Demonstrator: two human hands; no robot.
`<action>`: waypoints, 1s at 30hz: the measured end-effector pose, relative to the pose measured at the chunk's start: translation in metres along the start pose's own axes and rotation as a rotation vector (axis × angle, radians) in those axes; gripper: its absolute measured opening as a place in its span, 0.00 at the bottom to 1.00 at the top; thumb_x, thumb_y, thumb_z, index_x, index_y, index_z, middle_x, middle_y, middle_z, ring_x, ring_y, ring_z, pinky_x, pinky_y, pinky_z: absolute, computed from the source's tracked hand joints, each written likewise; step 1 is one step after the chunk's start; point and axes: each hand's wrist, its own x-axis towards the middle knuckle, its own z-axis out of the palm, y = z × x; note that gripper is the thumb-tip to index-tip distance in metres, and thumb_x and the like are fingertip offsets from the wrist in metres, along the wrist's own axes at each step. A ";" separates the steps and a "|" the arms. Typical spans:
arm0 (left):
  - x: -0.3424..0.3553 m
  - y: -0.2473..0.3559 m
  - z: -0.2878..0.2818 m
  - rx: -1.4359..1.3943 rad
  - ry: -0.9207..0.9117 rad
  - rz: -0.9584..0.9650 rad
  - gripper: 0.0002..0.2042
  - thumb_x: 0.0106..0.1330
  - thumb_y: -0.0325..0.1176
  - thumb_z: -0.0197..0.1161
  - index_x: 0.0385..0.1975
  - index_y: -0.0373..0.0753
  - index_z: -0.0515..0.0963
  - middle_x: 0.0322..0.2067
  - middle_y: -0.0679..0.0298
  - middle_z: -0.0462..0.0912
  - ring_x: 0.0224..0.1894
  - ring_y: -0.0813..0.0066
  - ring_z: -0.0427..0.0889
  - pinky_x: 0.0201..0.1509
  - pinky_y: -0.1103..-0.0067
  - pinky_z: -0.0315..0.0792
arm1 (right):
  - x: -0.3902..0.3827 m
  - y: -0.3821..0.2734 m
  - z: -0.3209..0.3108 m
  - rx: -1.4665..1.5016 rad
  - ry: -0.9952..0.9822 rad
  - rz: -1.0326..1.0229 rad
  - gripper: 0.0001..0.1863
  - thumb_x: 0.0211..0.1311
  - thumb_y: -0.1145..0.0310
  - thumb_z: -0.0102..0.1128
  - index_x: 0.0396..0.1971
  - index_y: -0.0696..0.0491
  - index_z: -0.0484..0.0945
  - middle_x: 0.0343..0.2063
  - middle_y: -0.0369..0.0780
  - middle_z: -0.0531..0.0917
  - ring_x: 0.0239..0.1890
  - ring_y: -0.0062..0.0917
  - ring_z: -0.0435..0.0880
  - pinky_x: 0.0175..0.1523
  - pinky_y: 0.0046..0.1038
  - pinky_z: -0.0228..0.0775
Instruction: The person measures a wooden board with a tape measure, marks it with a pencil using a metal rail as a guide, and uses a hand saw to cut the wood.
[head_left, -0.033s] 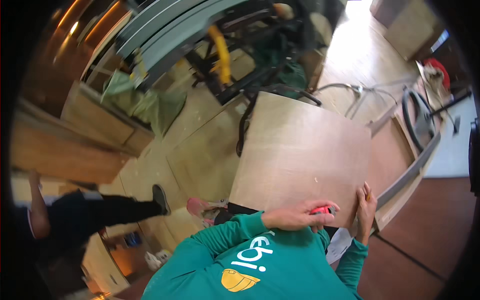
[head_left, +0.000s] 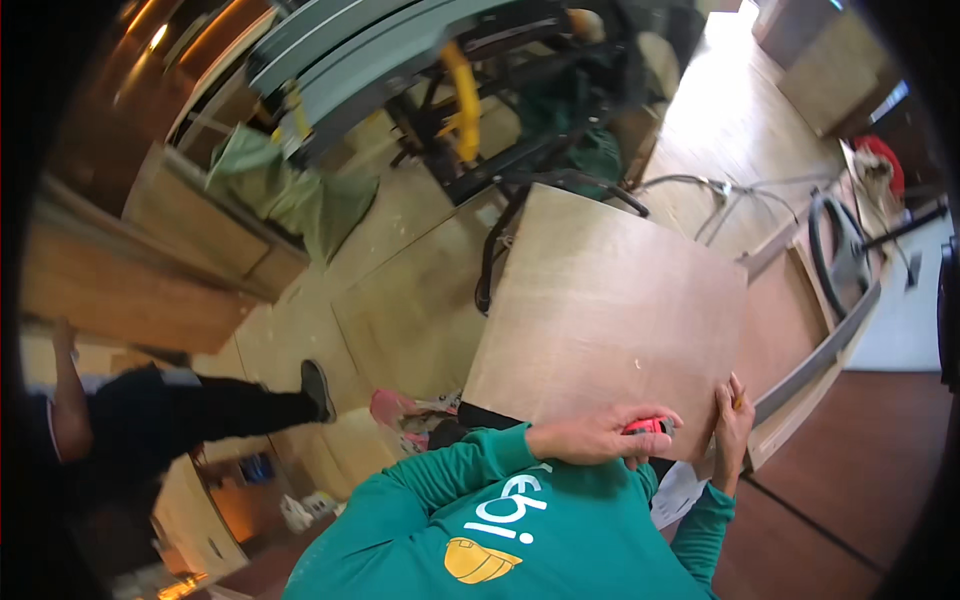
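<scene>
A square plywood panel (head_left: 610, 310) lies tilted in front of me, its near edge close to my body. My left hand (head_left: 600, 435) rests at that near edge, closed around a small red and black tape measure (head_left: 650, 427). No drawn-out blade can be made out. At the panel's near right corner my right hand (head_left: 732, 420) grips the edge, fingertips on the top face and the rest down the side. A thin yellowish thing, perhaps a pencil, shows between its fingers. A small light chip lies on the panel.
Beyond the panel stands a table saw (head_left: 400, 50) with a black frame and yellow part. Cables (head_left: 720, 185) and a black hose (head_left: 830, 250) lie at right, near a shallow wooden frame (head_left: 790, 310). At left, a person in dark clothes (head_left: 160, 410) is beside wooden boards (head_left: 120, 280).
The view has shifted slightly, so the saw and panel appear a little farther right. Both hands keep their hold and place.
</scene>
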 end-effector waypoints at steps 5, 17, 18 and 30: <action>-0.063 0.020 -0.010 0.039 0.167 0.101 0.23 0.77 0.40 0.62 0.67 0.39 0.72 0.41 0.67 0.77 0.37 0.79 0.80 0.46 0.80 0.78 | 0.007 -0.012 -0.013 -0.009 -0.210 0.213 0.21 0.75 0.63 0.62 0.58 0.62 0.77 0.39 0.35 0.83 0.39 0.15 0.81 0.45 0.21 0.75; -0.235 -0.077 -0.057 -0.256 0.507 -0.243 0.26 0.79 0.45 0.59 0.68 0.35 0.70 0.42 0.58 0.84 0.39 0.72 0.87 0.41 0.78 0.83 | 0.097 -0.186 0.148 -0.786 -0.237 -0.723 0.34 0.67 0.54 0.70 0.65 0.60 0.74 0.59 0.54 0.81 0.60 0.49 0.81 0.62 0.40 0.74; -0.233 -0.075 -0.061 -0.276 0.496 -0.203 0.27 0.79 0.46 0.58 0.69 0.35 0.67 0.42 0.58 0.84 0.39 0.71 0.87 0.40 0.78 0.82 | 0.130 -0.186 0.171 -0.857 -0.244 -0.803 0.38 0.65 0.46 0.69 0.66 0.58 0.73 0.56 0.54 0.83 0.60 0.48 0.82 0.62 0.40 0.74; -0.187 -0.055 -0.047 -0.091 0.367 0.147 0.28 0.75 0.48 0.64 0.64 0.33 0.71 0.42 0.61 0.82 0.42 0.77 0.83 0.47 0.78 0.80 | 0.195 -0.258 0.064 -0.510 -0.743 -0.532 0.09 0.69 0.62 0.67 0.35 0.52 0.84 0.24 0.26 0.78 0.25 0.12 0.72 0.31 0.21 0.67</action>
